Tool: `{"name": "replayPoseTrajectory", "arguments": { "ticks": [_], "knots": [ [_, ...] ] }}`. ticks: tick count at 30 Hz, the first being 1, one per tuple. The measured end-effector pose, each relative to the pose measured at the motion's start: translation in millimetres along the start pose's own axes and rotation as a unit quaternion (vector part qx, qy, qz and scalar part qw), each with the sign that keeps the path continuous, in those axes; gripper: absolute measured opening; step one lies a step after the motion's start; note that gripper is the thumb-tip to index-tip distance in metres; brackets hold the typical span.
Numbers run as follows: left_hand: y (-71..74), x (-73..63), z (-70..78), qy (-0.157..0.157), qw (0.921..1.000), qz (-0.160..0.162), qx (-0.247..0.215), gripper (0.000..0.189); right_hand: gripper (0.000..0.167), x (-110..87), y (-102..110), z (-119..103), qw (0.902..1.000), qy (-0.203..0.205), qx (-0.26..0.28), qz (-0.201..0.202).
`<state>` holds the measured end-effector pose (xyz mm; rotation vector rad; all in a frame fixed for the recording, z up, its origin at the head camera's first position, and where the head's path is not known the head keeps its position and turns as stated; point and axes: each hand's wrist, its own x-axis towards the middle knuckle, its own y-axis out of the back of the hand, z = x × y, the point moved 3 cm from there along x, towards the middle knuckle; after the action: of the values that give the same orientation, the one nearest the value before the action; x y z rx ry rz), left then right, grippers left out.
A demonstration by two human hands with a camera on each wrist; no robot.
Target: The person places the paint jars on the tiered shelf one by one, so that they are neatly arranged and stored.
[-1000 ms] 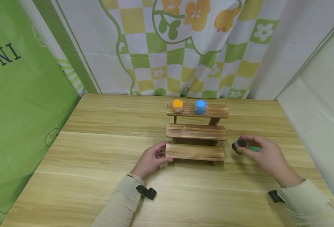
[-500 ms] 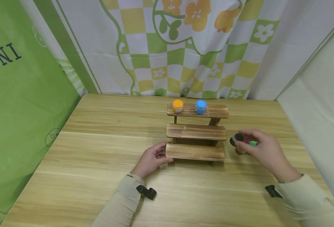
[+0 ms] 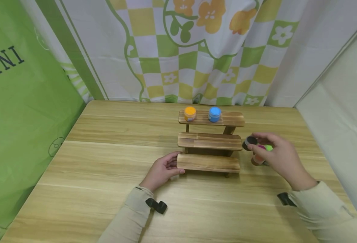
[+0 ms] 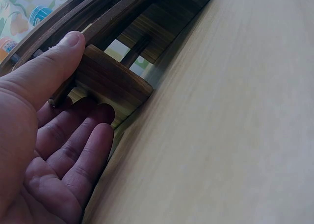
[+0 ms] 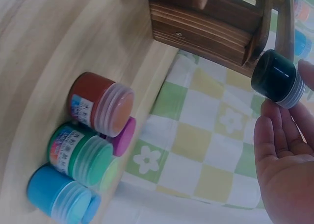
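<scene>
A three-tier wooden display stand (image 3: 208,162) rises in steps on the table. My left hand (image 3: 161,170) holds the left end of its lowest tier, the thumb on the edge and the fingers (image 4: 93,140) tucked below. To the right of the middle tier, my right hand (image 3: 283,162) pinches a small dark paint jar (image 3: 249,143) by its lid end. That jar (image 5: 272,77) is tilted and off the table, and its contents look dark green in the right wrist view. On the top tier sit an orange paint jar (image 3: 189,114) and a blue paint jar (image 3: 214,114), apart.
Several paint jars stand close together on the table right of the stand, partly behind my right hand: a reddish-brown jar (image 5: 88,101), a green jar (image 5: 71,148), a blue jar (image 5: 49,187) and a magenta one (image 5: 125,136) among them. A checkered curtain (image 3: 187,64) hangs behind the table.
My right hand has carried the dark paint jar up and slightly left, towards the middle tier. More of the jars behind it now show. My left hand and the stand have stayed put.
</scene>
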<state>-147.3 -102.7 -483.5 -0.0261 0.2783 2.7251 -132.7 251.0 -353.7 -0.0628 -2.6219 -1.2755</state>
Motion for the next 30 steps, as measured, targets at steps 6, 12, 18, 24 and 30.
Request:
{"name": "replayPoseTrajectory", "arguments": {
  "ticks": [6,12,18,24,30],
  "knots": [
    [-0.2,0.4,-0.6,-0.003,1.0,-0.001,-0.001,0.071,0.043,4.2,0.3,-4.3,0.9999,0.006,-0.002,0.008],
    [-0.2,0.7,-0.9,-0.003,1.0,0.0,-0.003,0.071,0.042,8.4,0.4,-9.7,0.9997,0.01,0.013,0.018],
    [0.1,0.3,-0.7,-0.004,1.0,0.0,-0.003,0.071,0.041,12.4,2.9,-14.4,0.9989,0.021,0.022,0.035],
    [0.1,0.4,-0.7,-0.003,1.0,0.0,0.0,0.071,0.039,17.4,5.8,-18.9,0.9975,0.043,0.018,0.053],
    [0.1,0.6,-1.3,-0.002,1.0,0.001,0.001,0.072,0.039,21.4,8.2,-22.8,0.9974,0.044,0.01,0.057]
  ]
}}
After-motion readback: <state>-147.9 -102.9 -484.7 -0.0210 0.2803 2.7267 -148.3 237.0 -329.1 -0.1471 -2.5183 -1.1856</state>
